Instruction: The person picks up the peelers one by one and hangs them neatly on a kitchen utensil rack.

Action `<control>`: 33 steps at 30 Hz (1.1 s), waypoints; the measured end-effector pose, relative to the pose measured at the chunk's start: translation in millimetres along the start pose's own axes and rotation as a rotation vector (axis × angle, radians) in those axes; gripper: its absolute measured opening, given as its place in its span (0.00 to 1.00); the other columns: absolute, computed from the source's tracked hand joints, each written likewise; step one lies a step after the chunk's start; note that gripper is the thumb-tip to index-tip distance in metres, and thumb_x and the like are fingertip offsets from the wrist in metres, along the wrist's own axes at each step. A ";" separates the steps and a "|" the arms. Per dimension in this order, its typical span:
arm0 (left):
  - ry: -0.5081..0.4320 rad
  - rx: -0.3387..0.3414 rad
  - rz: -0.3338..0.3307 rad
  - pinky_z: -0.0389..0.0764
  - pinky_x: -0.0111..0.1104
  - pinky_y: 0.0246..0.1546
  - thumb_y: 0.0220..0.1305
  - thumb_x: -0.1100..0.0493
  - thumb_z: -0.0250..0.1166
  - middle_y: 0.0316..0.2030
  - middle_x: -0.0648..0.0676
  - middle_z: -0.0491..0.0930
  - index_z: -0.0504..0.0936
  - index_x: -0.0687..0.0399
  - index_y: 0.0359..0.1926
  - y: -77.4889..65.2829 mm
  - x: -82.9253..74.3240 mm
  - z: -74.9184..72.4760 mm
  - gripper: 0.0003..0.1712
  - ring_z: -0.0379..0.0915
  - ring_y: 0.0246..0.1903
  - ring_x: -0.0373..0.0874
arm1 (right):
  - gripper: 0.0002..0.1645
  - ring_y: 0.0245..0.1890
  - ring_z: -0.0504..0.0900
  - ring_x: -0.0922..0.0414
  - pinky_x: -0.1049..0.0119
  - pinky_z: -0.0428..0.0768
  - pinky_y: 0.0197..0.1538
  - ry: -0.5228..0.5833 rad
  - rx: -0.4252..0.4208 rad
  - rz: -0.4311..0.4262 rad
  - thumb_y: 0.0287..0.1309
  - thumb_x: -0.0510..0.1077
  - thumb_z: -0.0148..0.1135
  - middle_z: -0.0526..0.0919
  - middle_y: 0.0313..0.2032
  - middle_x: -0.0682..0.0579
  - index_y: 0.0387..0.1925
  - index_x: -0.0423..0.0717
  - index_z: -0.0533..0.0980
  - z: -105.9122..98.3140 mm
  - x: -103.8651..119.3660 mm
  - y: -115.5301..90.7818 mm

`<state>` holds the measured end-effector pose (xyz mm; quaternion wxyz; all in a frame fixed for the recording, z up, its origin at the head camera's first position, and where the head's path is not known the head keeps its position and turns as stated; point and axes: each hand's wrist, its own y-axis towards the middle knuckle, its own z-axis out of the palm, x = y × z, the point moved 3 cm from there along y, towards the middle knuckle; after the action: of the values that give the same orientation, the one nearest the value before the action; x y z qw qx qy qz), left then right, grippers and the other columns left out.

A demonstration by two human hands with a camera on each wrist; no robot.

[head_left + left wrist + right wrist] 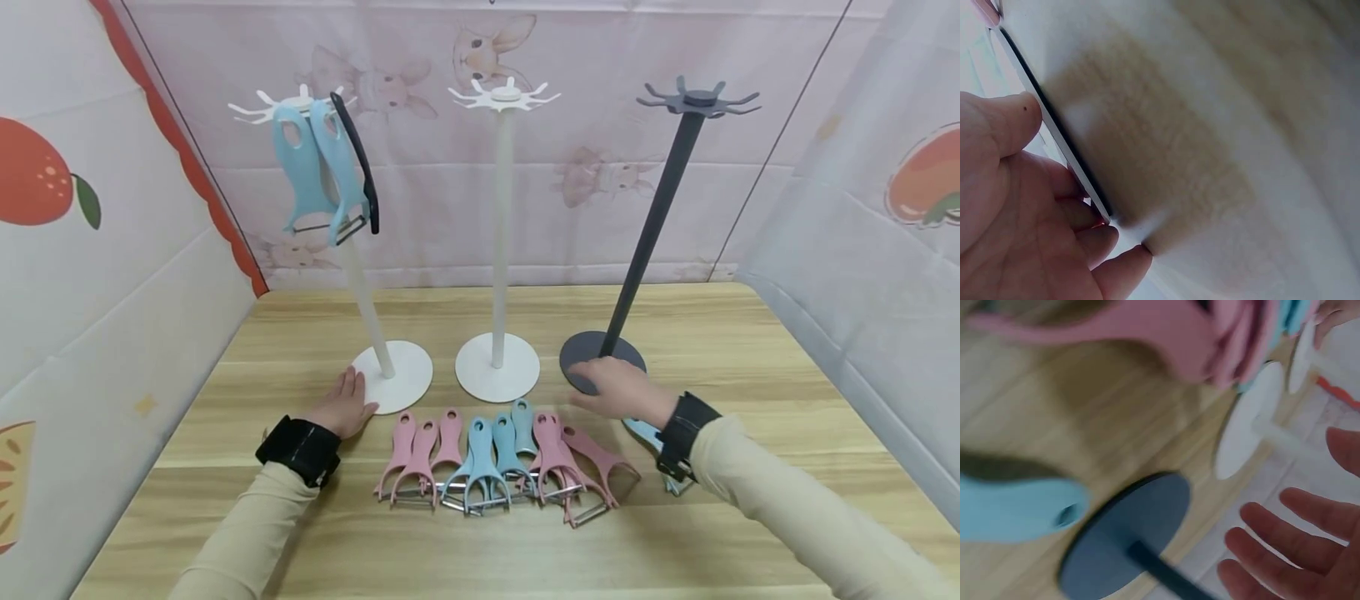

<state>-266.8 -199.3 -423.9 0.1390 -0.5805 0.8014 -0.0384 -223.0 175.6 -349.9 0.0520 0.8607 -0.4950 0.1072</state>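
My left hand (342,406) rests at the round base (408,379) of the left white stand, thumb and fingertips along its rim. Two light blue peelers (300,162) and a black peeler (360,158) hang from that stand's hooks. My right hand (621,388) is over the near part of the dark grey base (573,358), fingers apart with nothing held, as the right wrist view shows. One blue peeler (642,431) lies under my right wrist, partly hidden. Between my hands lie several pink peelers (553,450) and blue peelers (480,450), overlapping, handles pointing away from me.
A second white stand (500,242) rises in the middle, its hooks bare. The dark grey stand (660,208) on the right also carries nothing. Printed cloth (420,208) walls the wooden table (315,333) at the back and both sides.
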 end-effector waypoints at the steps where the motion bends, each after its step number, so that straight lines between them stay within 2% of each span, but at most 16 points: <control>1: 0.002 0.003 -0.005 0.50 0.52 0.62 0.69 0.58 0.46 0.62 0.81 0.41 0.47 0.87 0.60 0.0 0.2 -0.3 0.35 0.39 0.63 0.71 | 0.25 0.47 0.76 0.42 0.50 0.74 0.49 -0.008 0.032 0.028 0.56 0.47 0.60 0.78 0.46 0.37 0.50 0.33 0.73 2.4 -7.4 -4.2; 4: -0.002 0.009 -0.018 0.50 0.52 0.61 0.69 0.58 0.46 0.62 0.81 0.40 0.47 0.86 0.61 1.0 2.0 -0.2 0.35 0.38 0.63 0.71 | 0.23 0.41 0.79 0.43 0.52 0.77 0.43 -0.031 0.100 0.087 0.54 0.47 0.62 0.80 0.41 0.38 0.44 0.32 0.76 8.7 -25.7 -17.7; 6: -0.007 0.011 -0.023 0.51 0.53 0.61 0.69 0.57 0.46 0.62 0.81 0.40 0.46 0.86 0.61 1.6 3.3 0.8 0.35 0.38 0.63 0.71 | 0.19 0.30 0.79 0.49 0.58 0.77 0.34 -0.053 0.136 0.128 0.52 0.48 0.63 0.81 0.31 0.44 0.36 0.34 0.78 12.9 -34.9 -28.3; 8: -0.011 0.010 -0.028 0.51 0.53 0.61 0.69 0.57 0.46 0.63 0.80 0.40 0.46 0.85 0.61 2.2 4.2 1.9 0.35 0.38 0.63 0.71 | 0.15 0.21 0.72 0.56 0.65 0.71 0.24 -0.086 0.148 0.140 0.49 0.49 0.65 0.75 0.21 0.52 0.25 0.39 0.76 17.3 -40.7 -39.0; 11: -0.021 0.014 -0.038 0.50 0.53 0.61 0.69 0.57 0.46 0.63 0.80 0.39 0.46 0.85 0.62 2.4 5.1 2.9 0.35 0.37 0.63 0.70 | 0.16 0.18 0.62 0.60 0.69 0.60 0.21 -0.114 0.176 0.180 0.45 0.50 0.68 0.64 0.16 0.57 0.21 0.44 0.71 26.6 -47.6 -51.7; 12: -0.025 0.020 -0.045 0.50 0.53 0.61 0.69 0.56 0.45 0.63 0.79 0.39 0.45 0.84 0.62 2.4 5.3 3.0 0.35 0.36 0.63 0.70 | 0.16 0.18 0.61 0.60 0.69 0.59 0.21 -0.121 0.178 0.182 0.43 0.49 0.69 0.63 0.16 0.57 0.21 0.44 0.71 29.3 -48.7 -54.6; 17: -0.034 0.020 -0.047 0.50 0.54 0.61 0.69 0.56 0.46 0.63 0.79 0.39 0.45 0.85 0.62 0.8 4.0 1.6 0.36 0.36 0.63 0.70 | 0.15 0.21 0.66 0.57 0.66 0.66 0.21 -0.118 0.168 0.213 0.41 0.39 0.68 0.68 0.21 0.53 0.31 0.37 0.74 39.8 -51.9 -60.2; 20: -0.037 0.017 -0.043 0.50 0.53 0.61 0.69 0.57 0.46 0.63 0.79 0.39 0.46 0.85 0.62 -0.2 2.4 1.2 0.35 0.37 0.63 0.70 | 0.12 0.21 0.66 0.56 0.66 0.66 0.20 -0.112 0.130 0.204 0.39 0.34 0.66 0.68 0.20 0.53 0.30 0.38 0.73 41.5 -51.2 -60.5; 24: -0.033 0.011 -0.034 0.51 0.53 0.61 0.69 0.57 0.47 0.63 0.80 0.40 0.47 0.85 0.61 -0.8 1.0 0.6 0.35 0.38 0.63 0.70 | 0.11 0.21 0.66 0.56 0.65 0.67 0.20 -0.088 0.106 0.195 0.39 0.32 0.64 0.69 0.21 0.53 0.29 0.38 0.73 39.6 -48.5 -58.1; 29: -0.025 0.014 -0.034 0.50 0.52 0.62 0.69 0.57 0.46 0.63 0.80 0.41 0.47 0.85 0.61 -1.1 0.7 0.4 0.35 0.38 0.63 0.70 | 0.13 0.20 0.68 0.58 0.66 0.69 0.20 -0.020 0.030 0.163 0.41 0.33 0.62 0.71 0.21 0.52 0.34 0.36 0.73 19.9 -35.1 -45.5; 33: -0.025 0.017 -0.044 0.50 0.52 0.62 0.69 0.56 0.46 0.63 0.79 0.40 0.46 0.84 0.62 -0.3 1.7 1.0 0.35 0.37 0.64 0.69 | 0.20 0.15 0.63 0.62 0.70 0.63 0.19 0.043 -0.093 0.053 0.44 0.33 0.61 0.68 0.17 0.55 0.44 0.32 0.73 -6.6 -11.4 -26.9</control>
<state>-266.7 -200.9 -425.1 0.1531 -0.5971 0.7863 -0.0408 -206.2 200.0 -345.7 0.0997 0.8414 -0.5208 0.1040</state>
